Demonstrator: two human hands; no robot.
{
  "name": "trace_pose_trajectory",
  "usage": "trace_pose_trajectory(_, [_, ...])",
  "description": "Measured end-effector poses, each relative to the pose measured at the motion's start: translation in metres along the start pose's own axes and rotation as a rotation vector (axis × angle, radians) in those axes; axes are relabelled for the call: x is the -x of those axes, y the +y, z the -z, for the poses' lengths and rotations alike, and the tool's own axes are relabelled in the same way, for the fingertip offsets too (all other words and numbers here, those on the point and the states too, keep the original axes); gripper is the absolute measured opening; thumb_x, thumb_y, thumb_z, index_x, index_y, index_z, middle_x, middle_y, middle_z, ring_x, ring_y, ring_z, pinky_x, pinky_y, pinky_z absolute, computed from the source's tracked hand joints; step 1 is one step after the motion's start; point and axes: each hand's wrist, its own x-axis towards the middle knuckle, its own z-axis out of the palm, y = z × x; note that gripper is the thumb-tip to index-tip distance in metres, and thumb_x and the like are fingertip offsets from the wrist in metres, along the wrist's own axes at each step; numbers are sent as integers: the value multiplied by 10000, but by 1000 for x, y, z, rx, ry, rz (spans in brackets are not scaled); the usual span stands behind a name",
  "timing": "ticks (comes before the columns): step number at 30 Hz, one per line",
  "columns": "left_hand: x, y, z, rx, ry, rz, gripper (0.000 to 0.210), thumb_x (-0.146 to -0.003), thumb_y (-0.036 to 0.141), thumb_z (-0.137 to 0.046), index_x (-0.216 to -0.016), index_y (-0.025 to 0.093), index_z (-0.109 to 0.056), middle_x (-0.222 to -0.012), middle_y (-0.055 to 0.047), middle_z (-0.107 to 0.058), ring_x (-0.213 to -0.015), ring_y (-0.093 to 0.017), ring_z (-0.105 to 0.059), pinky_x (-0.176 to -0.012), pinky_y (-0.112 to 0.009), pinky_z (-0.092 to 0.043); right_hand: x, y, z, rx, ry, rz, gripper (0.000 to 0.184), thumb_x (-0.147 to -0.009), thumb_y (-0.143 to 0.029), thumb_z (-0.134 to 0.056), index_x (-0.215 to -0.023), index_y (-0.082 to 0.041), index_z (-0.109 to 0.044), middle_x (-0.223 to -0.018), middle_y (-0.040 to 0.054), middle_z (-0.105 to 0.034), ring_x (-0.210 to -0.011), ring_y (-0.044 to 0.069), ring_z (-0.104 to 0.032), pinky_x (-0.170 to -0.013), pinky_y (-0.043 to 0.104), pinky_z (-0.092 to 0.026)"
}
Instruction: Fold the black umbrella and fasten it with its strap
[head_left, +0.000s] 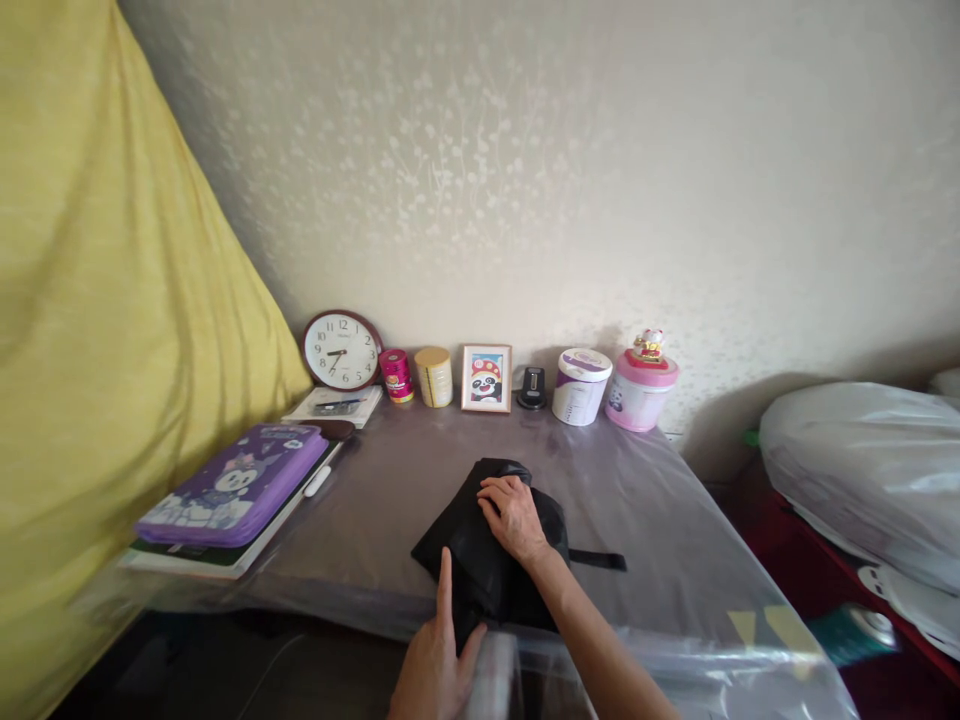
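Observation:
A black fabric bundle [487,545] lies loosely folded at the near middle of the table, with a short black strap [598,559] sticking out to the right. I cannot tell exactly what kind of item it is. My right hand [514,518] rests on top of the cloth, fingers spread and slightly bent, pressing on it. At the table's front edge, my left hand [442,650] is against the bundle's near side. Its index finger points up along the fabric and the thumb stands apart; the other fingers are hidden.
Clear plastic covers the table [360,520]. On the left a purple case [232,485] lies on books. Along the wall stand a clock [343,350], a pink can [396,376], a yellow-lidded jar [434,377], a picture frame [486,379], a white tub [581,387] and a pink-lidded tub [641,392].

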Motion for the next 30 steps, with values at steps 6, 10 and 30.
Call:
trace_pose_trajectory(6, [-1, 4, 5, -21, -71, -136, 596, -888, 282, -321, -1440, 233, -102, -1178, -81, -599, -1013, -177, -600, -844, -245, -428, -2, 3, 0, 32, -20, -15, 140, -838, -192, -532, -849, -198, -671, -1020, 37, -645, -948, 199, -522, -836, 343, -407])
trace_pose_trajectory(10, [-3, 4, 6, 14, -72, -119, 567, -893, 299, -301, -1435, 223, -153, -1226, -81, -567, -1074, -190, -571, -894, -271, -421, 7, -2, 13, -125, 30, 63, 184, -865, -175, -478, -941, -184, -645, -1055, 65, -626, -990, 183, -531, -884, 342, -421])
trace_pose_trajectory(30, [-2, -2, 4, 66, -72, -128, 584, -889, 333, -301, -1437, 202, -151, -1097, -83, -637, -1018, -185, -593, -893, -257, -418, -20, 77, 21, -256, 116, -224, 264, -863, -320, -435, -971, -170, -623, -1002, 68, -644, -941, 169, -589, -873, 322, -448])
